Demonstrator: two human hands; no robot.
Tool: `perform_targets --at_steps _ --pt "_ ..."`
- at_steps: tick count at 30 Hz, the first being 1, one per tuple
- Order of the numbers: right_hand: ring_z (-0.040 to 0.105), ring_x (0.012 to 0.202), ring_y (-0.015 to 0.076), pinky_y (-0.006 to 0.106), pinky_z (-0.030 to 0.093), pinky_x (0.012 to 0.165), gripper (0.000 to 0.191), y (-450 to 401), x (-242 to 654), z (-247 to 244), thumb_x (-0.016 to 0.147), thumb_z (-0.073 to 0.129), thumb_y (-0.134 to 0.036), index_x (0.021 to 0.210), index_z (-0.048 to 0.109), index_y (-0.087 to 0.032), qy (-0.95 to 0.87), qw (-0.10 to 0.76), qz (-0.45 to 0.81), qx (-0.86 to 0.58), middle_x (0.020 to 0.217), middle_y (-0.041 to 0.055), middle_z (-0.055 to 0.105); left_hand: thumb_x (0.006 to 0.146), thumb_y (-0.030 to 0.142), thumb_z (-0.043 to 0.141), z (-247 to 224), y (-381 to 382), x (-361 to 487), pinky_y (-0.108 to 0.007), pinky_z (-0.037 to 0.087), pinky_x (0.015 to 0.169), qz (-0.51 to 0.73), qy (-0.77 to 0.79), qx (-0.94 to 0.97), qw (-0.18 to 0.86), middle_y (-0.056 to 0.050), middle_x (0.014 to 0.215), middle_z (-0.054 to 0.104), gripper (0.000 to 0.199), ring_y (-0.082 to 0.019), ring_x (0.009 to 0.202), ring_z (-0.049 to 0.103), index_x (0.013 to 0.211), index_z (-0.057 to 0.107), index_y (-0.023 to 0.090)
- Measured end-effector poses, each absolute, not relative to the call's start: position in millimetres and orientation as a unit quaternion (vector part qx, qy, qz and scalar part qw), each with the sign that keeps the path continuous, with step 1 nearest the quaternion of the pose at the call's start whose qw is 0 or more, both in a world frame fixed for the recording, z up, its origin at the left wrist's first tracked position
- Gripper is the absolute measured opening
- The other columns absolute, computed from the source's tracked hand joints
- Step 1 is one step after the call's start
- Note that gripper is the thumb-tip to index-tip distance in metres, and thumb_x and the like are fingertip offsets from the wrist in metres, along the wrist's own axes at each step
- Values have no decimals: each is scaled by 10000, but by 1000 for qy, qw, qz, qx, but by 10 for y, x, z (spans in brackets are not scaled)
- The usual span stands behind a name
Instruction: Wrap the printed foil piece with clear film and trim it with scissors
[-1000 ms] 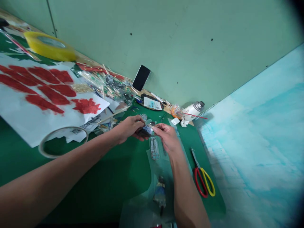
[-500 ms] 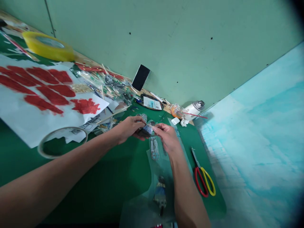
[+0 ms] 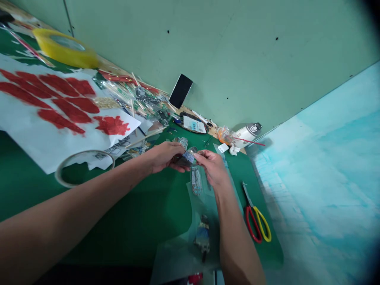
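Near the middle of the green table [image 3: 148,221], a small patterned cutout piece [image 3: 187,156] with clear film around it is held between both hands. My left hand [image 3: 171,155] is closed on its left side, with a dark part under the fingers. On its right edge, my right hand [image 3: 210,161] pinches with thumb and fingertips. Just below the hands lies a narrow printed piece [image 3: 196,181] on a clear plastic sheet [image 3: 178,253]. Further down on that sheet is a blue and brown figure cutout [image 3: 202,236].
Scissors [image 3: 255,219] with red and yellow handles lie right. Left are painted paper [image 3: 26,130], a tape ring [image 3: 61,174] and yellow tape [image 3: 68,53]. A phone [image 3: 181,91] leans on the wall; a white bottle [image 3: 246,133] lies at the back.
The view has shifted slightly, so table items appear a little further right and higher. Both hands still hold the patterned piece, which is turned slightly.
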State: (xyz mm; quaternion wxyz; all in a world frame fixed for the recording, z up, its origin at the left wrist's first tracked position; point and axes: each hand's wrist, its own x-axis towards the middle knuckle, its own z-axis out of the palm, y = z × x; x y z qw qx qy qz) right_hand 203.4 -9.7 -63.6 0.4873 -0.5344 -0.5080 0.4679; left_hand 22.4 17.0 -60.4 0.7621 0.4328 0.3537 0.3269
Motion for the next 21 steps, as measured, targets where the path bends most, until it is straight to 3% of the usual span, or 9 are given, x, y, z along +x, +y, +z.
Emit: perform_targets --at_steps 21 --pt "487 618 121 266 360 625 182 -92 2033 -633 629 786 -333 660 679 -188 -509 476 476 -536 646 -29 606 790 200 628 -660 203 227 -287 595 508 322 352 456 752 -84 709 720 58 -240 601 738 778 580 169"
